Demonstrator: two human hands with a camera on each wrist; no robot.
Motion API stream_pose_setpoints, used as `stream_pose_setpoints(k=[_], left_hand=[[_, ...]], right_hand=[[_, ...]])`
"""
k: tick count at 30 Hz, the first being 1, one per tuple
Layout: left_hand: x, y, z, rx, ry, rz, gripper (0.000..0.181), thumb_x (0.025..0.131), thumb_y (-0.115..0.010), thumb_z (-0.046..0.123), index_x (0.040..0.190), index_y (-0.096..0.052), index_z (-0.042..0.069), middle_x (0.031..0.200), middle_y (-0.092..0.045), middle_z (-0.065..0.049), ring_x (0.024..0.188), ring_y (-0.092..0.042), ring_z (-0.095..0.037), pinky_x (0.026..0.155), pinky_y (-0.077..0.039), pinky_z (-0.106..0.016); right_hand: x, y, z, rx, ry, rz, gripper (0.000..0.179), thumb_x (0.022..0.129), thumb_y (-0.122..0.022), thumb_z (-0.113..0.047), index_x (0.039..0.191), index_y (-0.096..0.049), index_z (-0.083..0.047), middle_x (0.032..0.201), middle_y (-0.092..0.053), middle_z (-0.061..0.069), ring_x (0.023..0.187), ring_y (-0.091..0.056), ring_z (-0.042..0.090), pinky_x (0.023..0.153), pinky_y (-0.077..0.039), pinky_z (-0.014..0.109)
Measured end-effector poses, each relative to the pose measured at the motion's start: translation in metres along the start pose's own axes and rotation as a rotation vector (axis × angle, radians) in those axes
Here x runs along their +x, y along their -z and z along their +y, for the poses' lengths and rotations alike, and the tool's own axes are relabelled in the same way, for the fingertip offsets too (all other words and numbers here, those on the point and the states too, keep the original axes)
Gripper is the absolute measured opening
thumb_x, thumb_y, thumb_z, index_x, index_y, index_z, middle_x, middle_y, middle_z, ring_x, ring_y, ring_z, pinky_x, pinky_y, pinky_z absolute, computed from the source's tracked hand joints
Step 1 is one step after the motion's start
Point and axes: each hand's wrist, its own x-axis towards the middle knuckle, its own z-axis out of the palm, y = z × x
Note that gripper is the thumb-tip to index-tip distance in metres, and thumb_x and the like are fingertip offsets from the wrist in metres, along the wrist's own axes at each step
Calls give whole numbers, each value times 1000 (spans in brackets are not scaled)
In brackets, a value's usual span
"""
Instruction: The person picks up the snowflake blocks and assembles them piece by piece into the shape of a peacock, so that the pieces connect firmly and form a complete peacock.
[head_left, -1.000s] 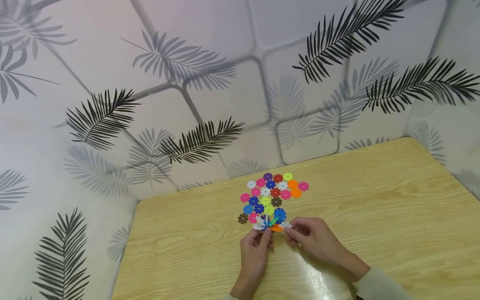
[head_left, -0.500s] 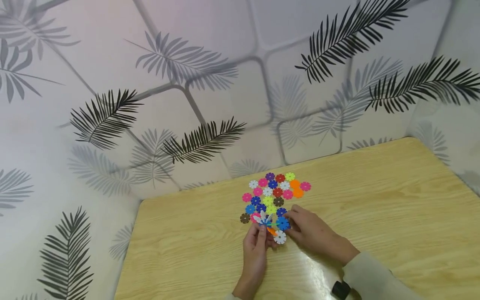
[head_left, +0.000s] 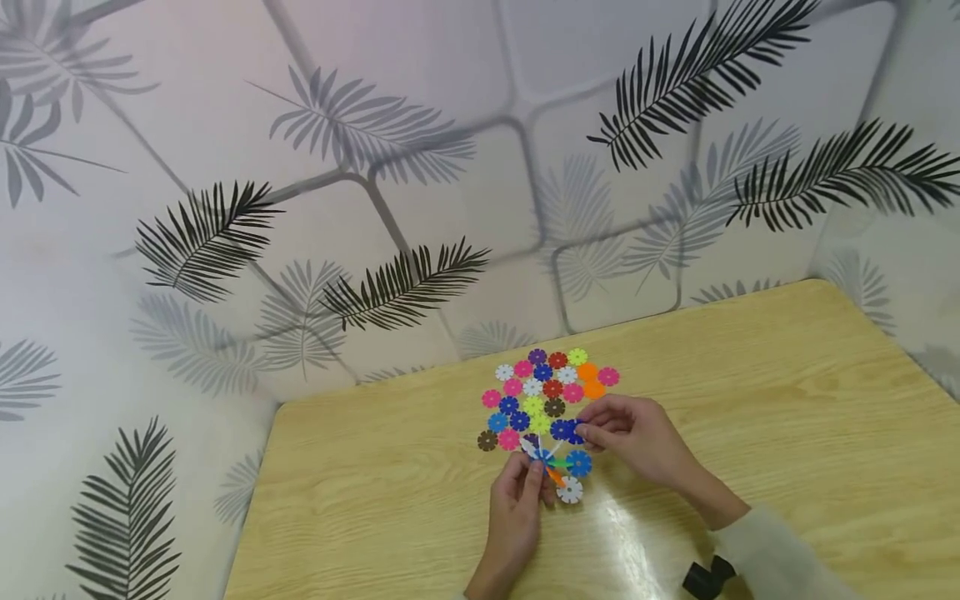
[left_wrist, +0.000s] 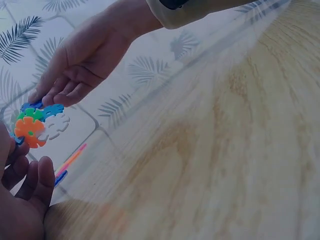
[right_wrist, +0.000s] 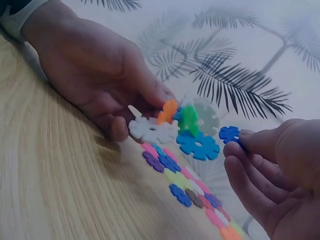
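A: Where is the joined cluster of slotted discs [head_left: 561, 463]?
B: In the left hand [head_left: 515, 510], raised a little above the counter [head_left: 360, 492]; thumb and fingers pinch it near its blue middle; white, green, orange and lighter blue discs stick out from there at different angles.
A: And the right hand [head_left: 641, 440]?
B: It pinches one dark blue disc [right_wrist: 230, 134] between thumb and forefinger; the right wrist view shows that disc near the cluster's lighter blue disc, yet apart from it.
A: What lies just past the hands?
B: Loose discs [head_left: 532, 387], spread over the counter toward the wall [head_left: 450, 333]; pink, white, red, purple, yellow, brown, orange and several blues; they lie flat, some touching, the two orange ones on the right side of the group.
A: Further out?
B: A pale sleeve [head_left: 780, 557] on the right arm, with a black object [head_left: 703, 580] beside its cuff; the counter has a light wood grain and a bright glare patch; the wall behind carries grey and black feathery leaves.
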Motion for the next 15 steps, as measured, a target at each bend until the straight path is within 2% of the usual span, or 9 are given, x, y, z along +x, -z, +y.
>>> stream_pose_setpoints(k=[4, 9, 15], left_hand=[[-1, 1, 0, -1, -9, -2, 29, 118, -47, 20, 105, -57, -3, 95, -60, -8, 81, -59, -10, 75, -55, -20], [-2, 3, 0, 9, -11, -22, 27, 118, -47, 20, 105, -56, -2, 95, -59, -7, 81, -59, -9, 75, -55, -20], [-2, 1, -1, 39, -55, -63, 24, 118, -48, 16, 103, -55, -2, 92, -58, -27, 79, -57, -10, 72, -52, -19]], right_hand=[[0, -6, -3, -9, 13, -9, 15, 101, -79, -12, 110, -77, 0, 99, -81, 20, 79, -79, 14, 76, -69, 38], [-1, -8, -5, -5, 0, -6, 12, 101, -78, -9, 109, -77, 1, 98, -81, 20, 78, -78, 13, 75, -69, 37], [-4, -10, -4, -26, 5, 18, 9, 102, -76, -6, 108, -78, -1, 96, -81, 14, 76, -77, 13, 73, -68, 34]])
